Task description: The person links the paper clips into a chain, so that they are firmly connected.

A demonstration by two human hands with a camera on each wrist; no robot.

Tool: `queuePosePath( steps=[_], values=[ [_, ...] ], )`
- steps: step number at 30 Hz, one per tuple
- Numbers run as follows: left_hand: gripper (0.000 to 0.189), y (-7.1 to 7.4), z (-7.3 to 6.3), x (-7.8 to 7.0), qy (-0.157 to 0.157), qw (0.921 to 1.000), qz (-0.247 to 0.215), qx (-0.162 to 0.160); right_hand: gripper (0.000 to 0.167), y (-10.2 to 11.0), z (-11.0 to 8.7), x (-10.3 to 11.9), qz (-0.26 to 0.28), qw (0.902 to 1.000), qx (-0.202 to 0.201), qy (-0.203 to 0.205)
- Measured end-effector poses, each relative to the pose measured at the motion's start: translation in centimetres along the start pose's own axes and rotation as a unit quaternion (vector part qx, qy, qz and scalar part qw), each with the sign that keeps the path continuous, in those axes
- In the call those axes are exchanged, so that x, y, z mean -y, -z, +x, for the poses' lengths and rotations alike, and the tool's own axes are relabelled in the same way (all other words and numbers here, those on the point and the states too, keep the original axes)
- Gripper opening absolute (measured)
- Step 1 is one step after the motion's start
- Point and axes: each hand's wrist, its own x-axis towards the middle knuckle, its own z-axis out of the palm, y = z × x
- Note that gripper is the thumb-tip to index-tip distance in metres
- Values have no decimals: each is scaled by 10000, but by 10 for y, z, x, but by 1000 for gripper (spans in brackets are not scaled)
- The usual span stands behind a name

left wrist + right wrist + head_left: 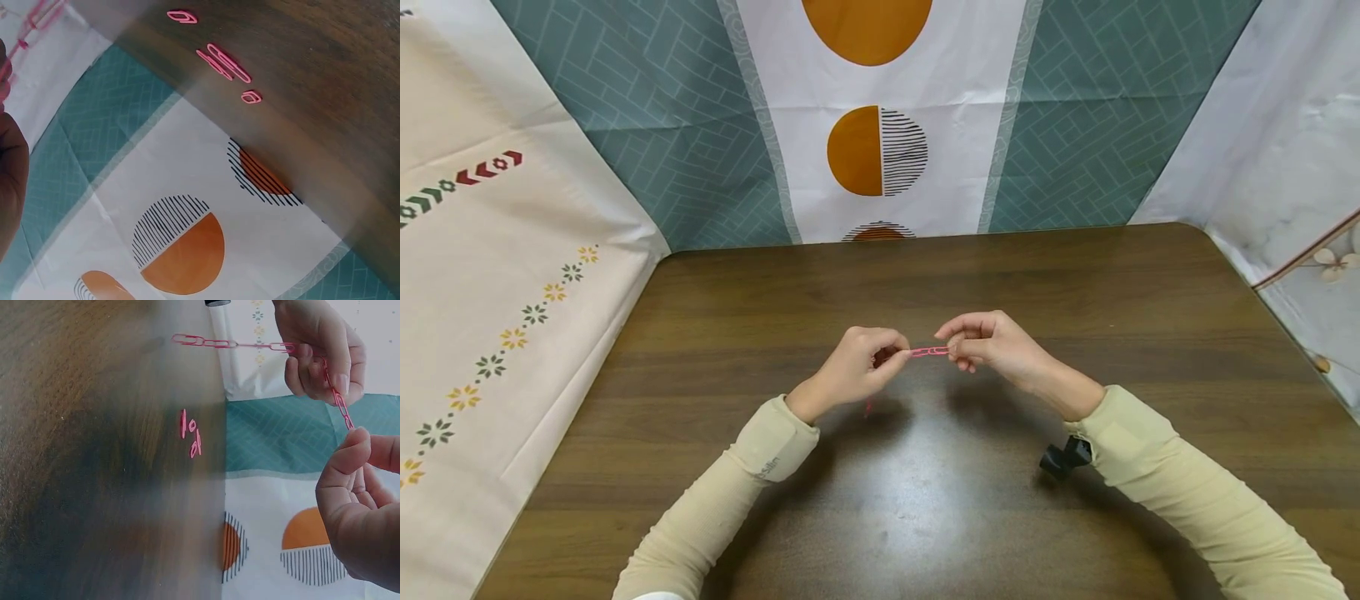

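A chain of pink paper clips [929, 352] is stretched between my two hands above the table. My left hand [863, 367] pinches it between thumb and fingers. From that hand the rest of the chain [215, 343] hangs down, as the right wrist view shows. Opposite, my right hand [1000, 348] pinches the end clip with thumb and forefinger, its other fingers bent. In the left wrist view, part of a hand [11, 169] shows at the left edge, and the pink links near it are blurred.
Several loose pink paper clips [228, 62] lie on the brown wooden table [737, 292], hidden from the head view by the hands. A patterned cloth [880, 83] hangs behind the far edge. A small black device [1066, 457] sits at my right wrist.
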Motion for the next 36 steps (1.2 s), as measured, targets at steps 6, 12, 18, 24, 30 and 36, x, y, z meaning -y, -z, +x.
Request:
queuePosePath(
  steps=[6, 12, 18, 24, 30, 36],
  values=[
    [12, 1, -1, 1, 483, 9978, -331, 311, 14, -2, 0, 1, -193, 9996, 104, 156],
    [13, -2, 0, 3, 923, 9922, -432, 725, 13, -6, 1, 1, -368, 9986, 214, 323],
    [12, -2, 1, 4, 1104, 9883, -469, 944, 12, -10, 4, 2, -567, 9973, 298, 353],
    [10, 1, 3, 4, 1139, 9867, -555, 1022, 11, -13, 7, 2, -623, 9970, 299, 357],
    [8, 6, 2, 4, 1505, 9775, -921, 1153, 9, -16, 13, 2, -575, 9971, 244, 439],
    [11, 10, 1, 3, 1702, 9698, -1487, 922, 9, -18, 17, 5, -342, 9980, 309, 424]
  ],
)
